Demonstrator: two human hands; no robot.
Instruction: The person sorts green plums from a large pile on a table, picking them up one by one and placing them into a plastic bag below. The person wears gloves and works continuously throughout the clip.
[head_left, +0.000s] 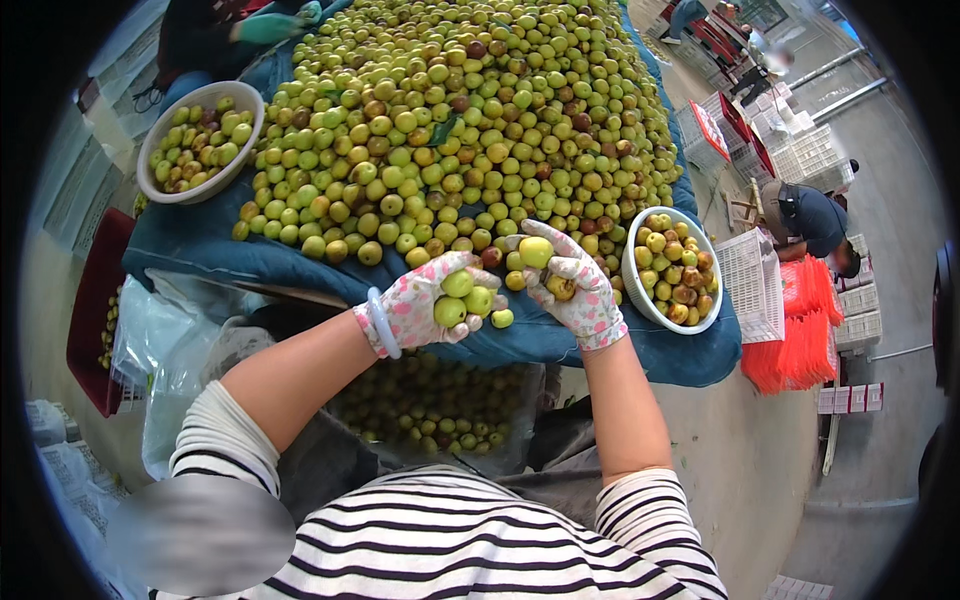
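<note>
My left hand (427, 304), in a flower-patterned glove, cups several green jujube fruits (463, 294) in its palm. A pale bangle (382, 322) circles that wrist. In the matching glove, my right hand (574, 289) holds a yellow-green jujube (535, 253) between thumb and fingers, and a browner one (560, 287) lower in the palm. A single small green fruit (502, 319) shows just right of my left fingers. Both hands are over the near edge of a table padded with blue quilted cloth (480, 341). Beyond them spreads a large heap of jujubes (480, 135).
A white bowl (628, 277) of browned fruit stands at right, another fruit-filled bowl (255, 142) at left. Below the table edge lies a plastic-lined container of fruit (450, 427). A co-worker's green glove (266, 28) reaches in at upper left. White crates (750, 285) and a bending person (810, 217) are at right.
</note>
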